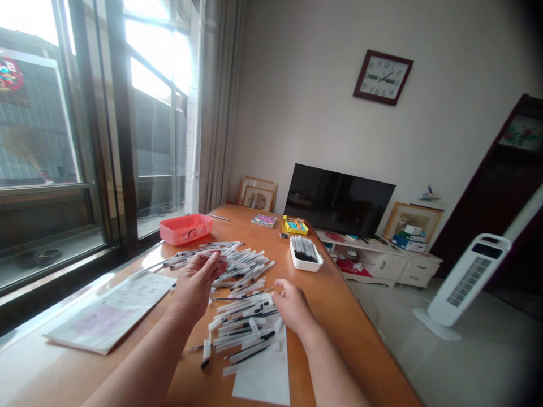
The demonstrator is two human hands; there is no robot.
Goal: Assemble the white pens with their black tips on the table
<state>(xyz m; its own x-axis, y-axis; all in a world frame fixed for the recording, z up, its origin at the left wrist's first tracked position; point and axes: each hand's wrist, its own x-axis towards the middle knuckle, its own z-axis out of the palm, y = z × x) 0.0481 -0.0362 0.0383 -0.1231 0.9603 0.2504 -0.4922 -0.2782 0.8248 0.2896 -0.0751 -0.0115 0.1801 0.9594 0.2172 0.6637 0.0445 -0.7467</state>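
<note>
My left hand (198, 277) is closed in a pinch over the pile, with a translucent pen barrel (236, 263) showing at its fingertips. To its right, my right hand (293, 304) has its thumb and fingers drawn together beside the loose pen parts; what they hold, if anything, is too small to make out. Between and beyond both hands spreads a pile of pen parts (250, 271): clear barrels, dark refills and black caps. Nearer me, more barrels and refills (248, 339) lie partly on a white sheet of paper (265, 384).
A white tray (307, 265) of upright-leaning pens stands at the right. A pink plastic box (185, 229) is at the back left, a notebook (112, 311) at the left. Farther back lie a yellow box (296, 227) and a colourful booklet (263, 220). The table's right edge (371, 322) runs alongside.
</note>
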